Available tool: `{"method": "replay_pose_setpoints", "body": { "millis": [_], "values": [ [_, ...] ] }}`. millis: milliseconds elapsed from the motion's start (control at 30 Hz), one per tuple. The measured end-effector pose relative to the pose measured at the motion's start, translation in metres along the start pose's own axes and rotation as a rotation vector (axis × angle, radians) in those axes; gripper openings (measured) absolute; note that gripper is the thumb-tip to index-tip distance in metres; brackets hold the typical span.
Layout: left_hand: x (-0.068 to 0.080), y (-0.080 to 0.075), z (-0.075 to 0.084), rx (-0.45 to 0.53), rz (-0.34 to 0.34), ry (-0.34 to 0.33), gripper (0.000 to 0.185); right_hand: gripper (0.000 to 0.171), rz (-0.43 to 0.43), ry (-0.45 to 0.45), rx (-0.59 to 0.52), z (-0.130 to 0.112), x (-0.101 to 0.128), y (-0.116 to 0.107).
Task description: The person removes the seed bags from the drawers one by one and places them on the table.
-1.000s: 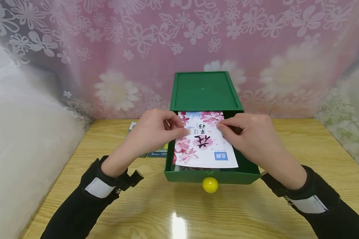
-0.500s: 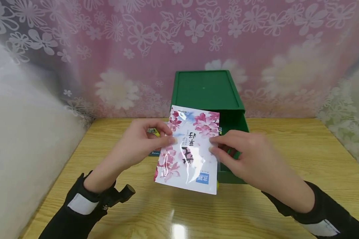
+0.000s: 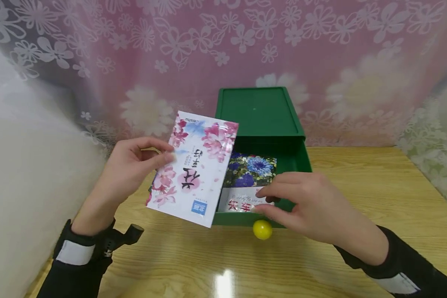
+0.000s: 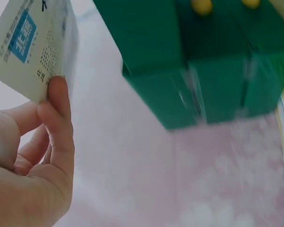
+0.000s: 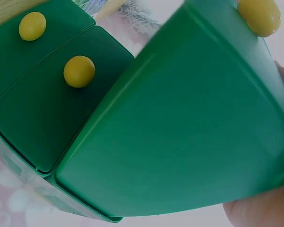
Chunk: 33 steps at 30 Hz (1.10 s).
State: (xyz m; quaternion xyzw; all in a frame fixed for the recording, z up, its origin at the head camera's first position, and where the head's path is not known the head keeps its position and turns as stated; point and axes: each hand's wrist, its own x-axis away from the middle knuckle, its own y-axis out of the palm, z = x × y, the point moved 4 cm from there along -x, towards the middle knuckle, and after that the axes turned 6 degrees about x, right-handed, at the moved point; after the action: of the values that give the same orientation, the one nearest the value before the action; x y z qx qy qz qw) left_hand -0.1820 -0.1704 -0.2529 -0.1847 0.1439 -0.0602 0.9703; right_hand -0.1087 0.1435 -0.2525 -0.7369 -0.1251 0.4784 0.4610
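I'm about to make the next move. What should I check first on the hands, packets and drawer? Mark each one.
1. Left hand pinching the pink-flowered packet: ok, thumb and fingers on its edge.
2. Packet clear of the drawer's left wall: cannot tell, the packet hides that wall in the head view.
3. Drawer pulled open: ok.
4. Blue-flowered packet lying inside it: ok.
5. Right hand gripping the blue-flowered packet: not ok, thumb and forefinger stand apart.
6. Table visible beneath the held packet: not ok, the packet blocks the view.
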Motion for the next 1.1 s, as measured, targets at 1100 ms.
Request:
{"method": "replay_pose_setpoints", "body": {
  "millis": [1100],
  "values": [
    [-0.053, -0.099, -0.229, -0.298, 0.134, -0.440, 0.039, 0.035, -0.018, -0.120, -0.034, -0.001, 0.002, 0.007]
  ]
}}
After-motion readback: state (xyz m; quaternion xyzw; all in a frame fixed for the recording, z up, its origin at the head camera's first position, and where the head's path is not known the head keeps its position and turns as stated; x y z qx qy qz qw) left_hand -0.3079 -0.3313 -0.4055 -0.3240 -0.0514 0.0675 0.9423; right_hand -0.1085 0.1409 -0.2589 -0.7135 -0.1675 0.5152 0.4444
